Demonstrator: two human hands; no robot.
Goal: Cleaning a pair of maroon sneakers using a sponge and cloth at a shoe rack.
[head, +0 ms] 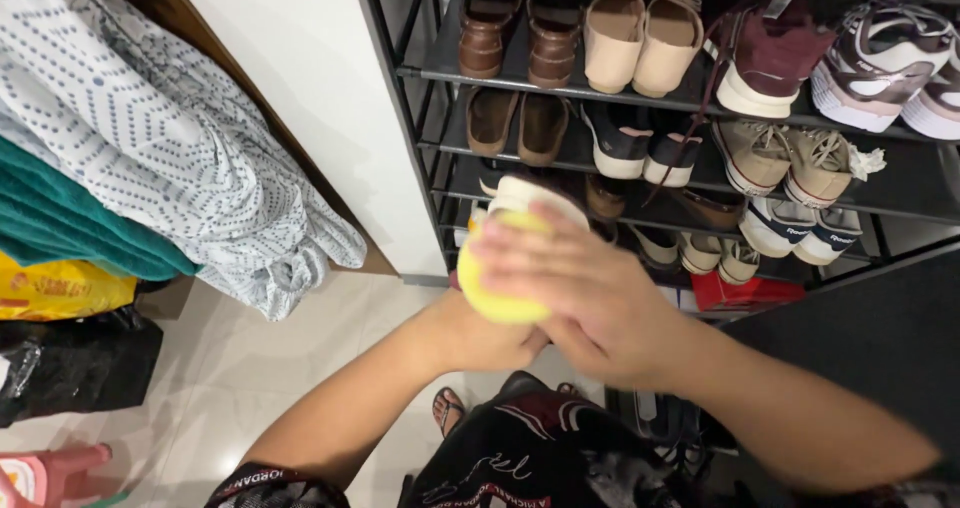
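Yellow and white, a shoe (505, 258) sits at the centre of the view, gripped between both hands in front of a black metal shoe rack (425, 73). The right hand (590, 293) lies over the top of it, fingers spread and curved down across its upper side, pressing on it. The left hand (480, 338) comes up from about seven o'clock and cups the shoe from beneath; its fingers are mostly hidden under the shoe and behind the right hand, so I cannot tell exactly how they close.

At twelve o'clock on the rack's top shelf stand brown sandals (520, 28), with beige slip-ons (640, 38) just beside them and maroon sneakers (770, 53) toward one o'clock. Tan lace-up sneakers (790, 158) rest on the shelf below, at about two o'clock. A red box (745, 293) lies low at three o'clock, near the right forearm.

At ten o'clock a pale dotted cloth (180, 138) hangs over a teal fabric (70, 223), with a yellow bag (55, 288) under it at nine o'clock. Pale floor tiles (260, 368) spread below, and a foot in a sandal (447, 408) shows at six o'clock.
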